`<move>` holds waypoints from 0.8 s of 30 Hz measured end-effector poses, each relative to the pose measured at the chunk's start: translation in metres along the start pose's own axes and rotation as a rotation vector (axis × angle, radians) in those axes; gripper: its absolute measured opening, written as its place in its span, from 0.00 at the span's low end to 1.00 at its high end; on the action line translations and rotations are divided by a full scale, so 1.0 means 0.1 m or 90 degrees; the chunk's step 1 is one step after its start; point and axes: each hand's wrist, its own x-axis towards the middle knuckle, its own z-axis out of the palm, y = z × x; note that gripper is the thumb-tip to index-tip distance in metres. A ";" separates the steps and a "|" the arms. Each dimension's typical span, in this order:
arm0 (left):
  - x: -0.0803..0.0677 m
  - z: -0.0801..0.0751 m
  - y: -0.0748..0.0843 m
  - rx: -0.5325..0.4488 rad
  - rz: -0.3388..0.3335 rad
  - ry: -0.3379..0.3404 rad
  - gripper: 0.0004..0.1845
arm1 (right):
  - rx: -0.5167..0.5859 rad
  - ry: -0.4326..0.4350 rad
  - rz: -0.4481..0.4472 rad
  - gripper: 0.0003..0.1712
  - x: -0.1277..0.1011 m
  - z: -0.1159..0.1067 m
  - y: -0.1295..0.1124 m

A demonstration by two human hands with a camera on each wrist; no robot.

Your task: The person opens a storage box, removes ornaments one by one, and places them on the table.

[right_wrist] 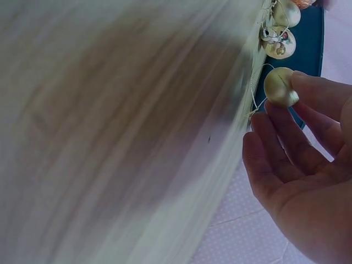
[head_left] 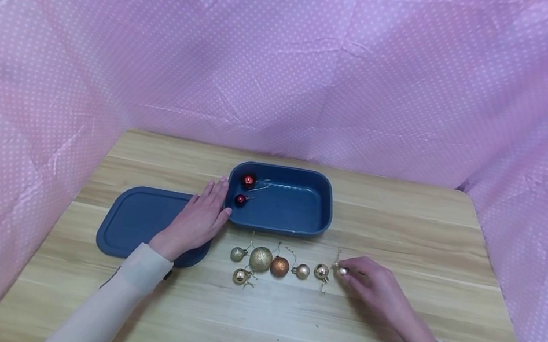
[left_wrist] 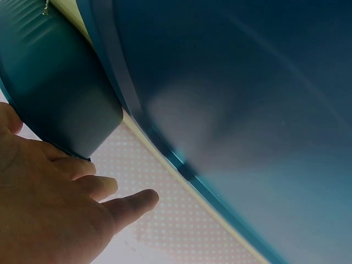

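My right hand [head_left: 375, 283] pinches a small matte gold bauble [right_wrist: 281, 87] between thumb and fingertips, at the right end of a loose row of baubles. Its thin string loop hangs free in the right wrist view. Just left of it lies a shiny gold bauble [head_left: 321, 271]. With fingers straight, my left hand [head_left: 196, 219] touches the left wall of a blue box [head_left: 276, 230]. Inside that box, at the left end, are a larger red bauble [head_left: 248, 181] and a smaller dark red one [head_left: 240, 200], both with strings.
A blue lid [head_left: 140, 222] lies flat under and beside the left hand. Before the box sit a glittery gold bauble [head_left: 260, 259], a copper bauble [head_left: 279, 266], a pale bauble [head_left: 302, 271], a small dull one [head_left: 238, 254] and another shiny gold one [head_left: 240, 275]. Pink dotted cloth [head_left: 288, 68] surrounds the table.
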 end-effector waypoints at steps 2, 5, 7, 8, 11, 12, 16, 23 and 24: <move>0.00 0.00 0.00 -0.001 0.000 0.001 0.38 | -0.001 -0.002 0.004 0.21 -0.01 0.00 0.00; 0.01 0.01 0.00 0.001 0.000 0.001 0.38 | -0.002 -0.010 0.015 0.20 -0.02 0.00 0.00; 0.01 0.01 -0.01 0.002 0.000 -0.001 0.38 | -0.003 -0.018 0.020 0.20 -0.02 0.00 0.01; 0.01 0.02 -0.01 0.002 0.000 -0.001 0.38 | -0.004 -0.021 0.023 0.20 -0.03 0.00 0.01; 0.01 0.02 0.00 0.001 0.000 -0.002 0.38 | -0.006 -0.026 0.026 0.20 -0.03 0.01 0.03; 0.01 0.02 0.00 0.001 0.000 -0.002 0.38 | -0.007 -0.027 0.026 0.20 -0.03 0.01 0.03; 0.01 0.01 0.01 -0.001 -0.002 -0.003 0.38 | -0.013 -0.028 0.025 0.19 -0.03 0.03 0.04; 0.00 0.00 0.02 -0.003 -0.005 -0.008 0.38 | -0.016 -0.037 0.027 0.21 -0.02 0.03 0.03; 0.00 0.01 0.02 -0.002 -0.006 -0.008 0.38 | -0.016 -0.041 0.029 0.21 -0.02 0.02 0.03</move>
